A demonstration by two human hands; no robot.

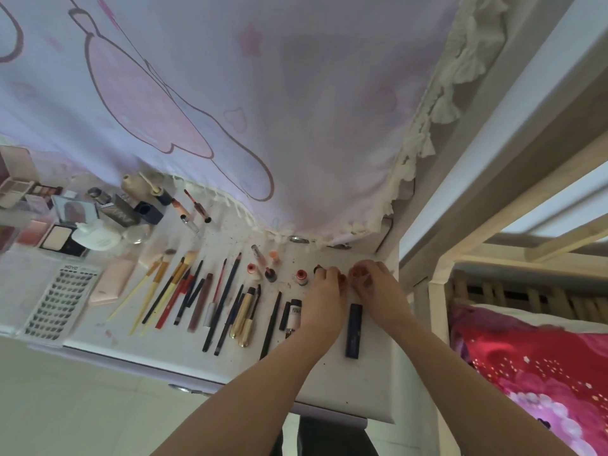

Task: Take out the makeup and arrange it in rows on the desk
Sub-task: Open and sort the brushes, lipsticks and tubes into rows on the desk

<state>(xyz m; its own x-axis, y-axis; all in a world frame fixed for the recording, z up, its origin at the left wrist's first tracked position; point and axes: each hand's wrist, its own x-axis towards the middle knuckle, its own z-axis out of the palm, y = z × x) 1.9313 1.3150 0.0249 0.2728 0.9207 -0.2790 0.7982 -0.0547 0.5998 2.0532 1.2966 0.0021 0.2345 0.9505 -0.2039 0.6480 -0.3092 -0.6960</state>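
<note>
Makeup (230,301) in rows on desk (332,383) | left hand (325,284), right hand (375,281) at far right corner, pinching small red item, identity unclear | judged: extending row

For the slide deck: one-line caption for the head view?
Both hands, left hand and right hand, handle small red items at the far right of a white desk lined with brushes, pencils and tubes.

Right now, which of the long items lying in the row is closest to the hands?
The dark blue tube, lying alone between the two forearms; the pencils and brushes all lie further left.
</note>
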